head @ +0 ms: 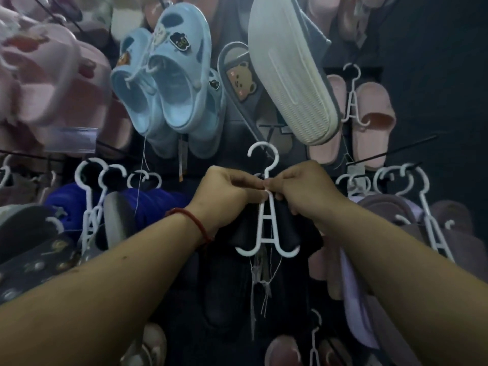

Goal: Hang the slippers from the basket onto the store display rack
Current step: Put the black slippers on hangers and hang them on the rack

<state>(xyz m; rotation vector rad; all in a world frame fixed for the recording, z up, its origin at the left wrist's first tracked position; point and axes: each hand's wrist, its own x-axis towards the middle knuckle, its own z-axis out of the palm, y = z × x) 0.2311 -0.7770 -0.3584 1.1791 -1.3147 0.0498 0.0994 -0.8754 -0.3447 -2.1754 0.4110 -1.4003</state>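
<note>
A white plastic hanger carries a pair of black slippers in the middle of the view. Its hook reaches up to a black rack peg. My left hand pinches the hanger's neck from the left. From the right, my right hand pinches the same neck, fingers curled over the slippers' tops. Thin tag strings dangle below the hanger. The basket is out of view.
Display rack packed with hung pairs: light blue clogs, a grey bear slipper, a white-soled grey slipper, pink slippers, blue fuzzy ones, purple ones. A bare black peg juts out at right.
</note>
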